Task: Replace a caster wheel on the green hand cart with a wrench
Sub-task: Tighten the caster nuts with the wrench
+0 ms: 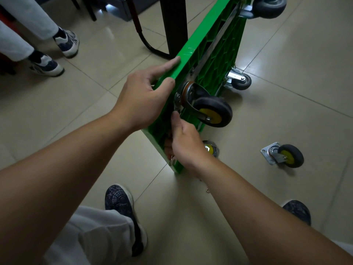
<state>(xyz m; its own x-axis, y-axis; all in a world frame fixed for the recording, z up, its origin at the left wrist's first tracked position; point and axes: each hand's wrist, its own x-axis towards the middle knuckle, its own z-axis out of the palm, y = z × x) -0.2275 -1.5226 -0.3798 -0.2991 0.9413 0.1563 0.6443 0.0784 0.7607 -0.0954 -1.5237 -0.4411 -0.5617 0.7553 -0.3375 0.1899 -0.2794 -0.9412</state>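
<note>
The green hand cart [208, 44] stands on its long edge on the tiled floor, underside facing right. My left hand [141, 98] grips its top edge, thumb over the rim. A black caster with a yellow hub [213, 111] sits at the near upper corner on its metal plate. My right hand [184, 143] holds a metal tool, apparently the wrench, up against the lower corner of that plate [177, 104]; most of the tool is hidden by my fingers. A loose caster wheel [282, 154] lies on the floor to the right.
Two grey casters [238, 79] [267, 6] remain on the cart's far end, and another yellow-hub one [211, 149] shows behind my right hand. A black table leg [173, 25] stands behind the cart. Another person's shoes [57, 52] are at the upper left. My own shoes [122, 209] are below.
</note>
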